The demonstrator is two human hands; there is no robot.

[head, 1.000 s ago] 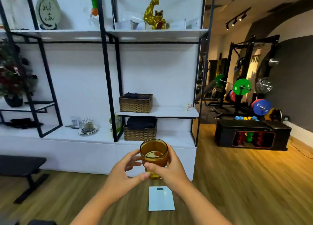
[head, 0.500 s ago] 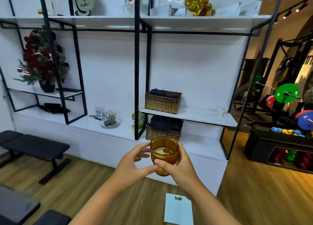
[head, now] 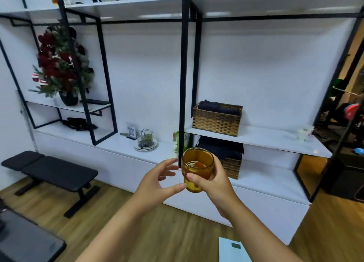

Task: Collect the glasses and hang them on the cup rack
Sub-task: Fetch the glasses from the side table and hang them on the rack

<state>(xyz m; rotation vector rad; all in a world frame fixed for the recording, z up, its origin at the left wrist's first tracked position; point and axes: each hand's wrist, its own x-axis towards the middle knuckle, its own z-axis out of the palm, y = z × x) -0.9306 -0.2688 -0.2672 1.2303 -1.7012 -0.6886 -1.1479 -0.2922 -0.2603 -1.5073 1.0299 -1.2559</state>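
Amber glass (head: 197, 169) stands upright in the right hand (head: 213, 180), whose fingers wrap around it; the left hand (head: 155, 180) is beside it, fingers relaxed, thumb tip touching it. Cup rack (head: 145, 138) stands on the white counter (head: 122, 141) behind.

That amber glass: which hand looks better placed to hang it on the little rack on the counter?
Probably the right hand: it already grips the amber glass. The left hand only touches it with the thumb, fingers spread. The cup rack stands ahead to the left, so the left could steady.

A gym's lounge corner: a padded weight bench (head: 49, 173), towel baskets (head: 216, 117) on white shelving (head: 256, 139).
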